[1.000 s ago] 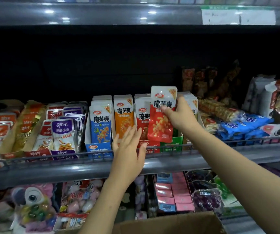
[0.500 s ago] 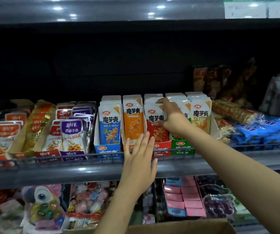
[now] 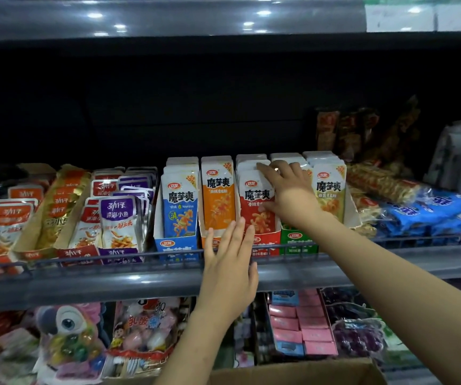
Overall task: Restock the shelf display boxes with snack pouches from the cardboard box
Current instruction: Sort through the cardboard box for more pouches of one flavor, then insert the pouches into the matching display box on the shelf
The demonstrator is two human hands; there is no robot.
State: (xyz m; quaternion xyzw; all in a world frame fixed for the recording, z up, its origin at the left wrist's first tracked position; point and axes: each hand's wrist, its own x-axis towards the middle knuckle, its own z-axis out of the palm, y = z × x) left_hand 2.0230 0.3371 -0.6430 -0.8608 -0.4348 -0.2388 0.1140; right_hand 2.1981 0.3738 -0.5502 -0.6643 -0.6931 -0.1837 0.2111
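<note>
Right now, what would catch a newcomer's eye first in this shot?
The right hand lies spread on the front red pouch in its red display box, mid-shelf. The left hand, open and empty, is raised before the shelf rail. Blue, orange and green boxes flank the red one.

Cardboard box (image 3: 293, 373) cut off btm.

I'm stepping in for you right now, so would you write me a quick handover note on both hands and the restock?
Right hand: fingers spread on the front red pouch, pressing it into the red box; not gripping it.
Left hand: open, empty, at the shelf rail in front of the orange box and red box.
Done: red pouch seated.
Left: take more pouches from the cardboard box below; its contents are hidden.
</note>
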